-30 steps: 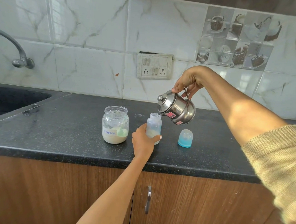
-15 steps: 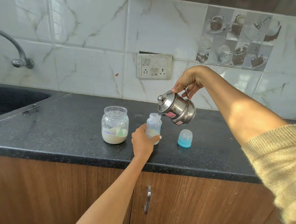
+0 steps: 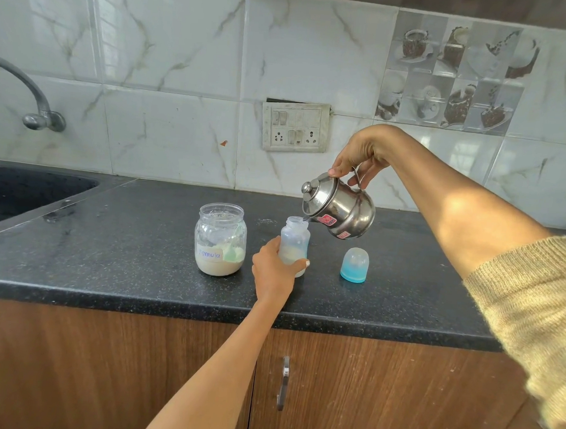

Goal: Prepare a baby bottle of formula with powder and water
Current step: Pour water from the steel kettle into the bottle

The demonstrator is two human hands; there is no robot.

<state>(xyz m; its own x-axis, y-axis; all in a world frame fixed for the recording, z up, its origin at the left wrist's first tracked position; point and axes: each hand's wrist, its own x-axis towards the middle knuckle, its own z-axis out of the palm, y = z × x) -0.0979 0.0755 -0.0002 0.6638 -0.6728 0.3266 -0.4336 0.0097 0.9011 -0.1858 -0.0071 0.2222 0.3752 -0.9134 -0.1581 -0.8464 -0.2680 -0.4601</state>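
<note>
Baby bottle [image 3: 294, 240]: upright on the black countertop [image 3: 124, 244], between formula jar [image 3: 220, 240] and blue cap [image 3: 354, 264] (1 each).
Left hand [image 3: 273, 273]: fingers curled round the bottle's lower half.
Right hand [image 3: 361, 156]: fingers gripping the tilted steel kettle [image 3: 340, 208], spout at bottle mouth.

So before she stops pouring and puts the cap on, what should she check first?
1. Bottle steadied: ok, the left hand grips it upright on the counter.
2. Kettle spout over the bottle mouth: ok, tilted with the spout at the rim, held by the right hand.
3. Powder already in the bottle: ok, a pale layer sits at the bottom.
4. Water level reached: cannot tell, no marks readable.
5. Blue cap within reach: ok, standing on the counter right of the bottle.
6. Formula jar closed: not ok, no lid on it.
</note>
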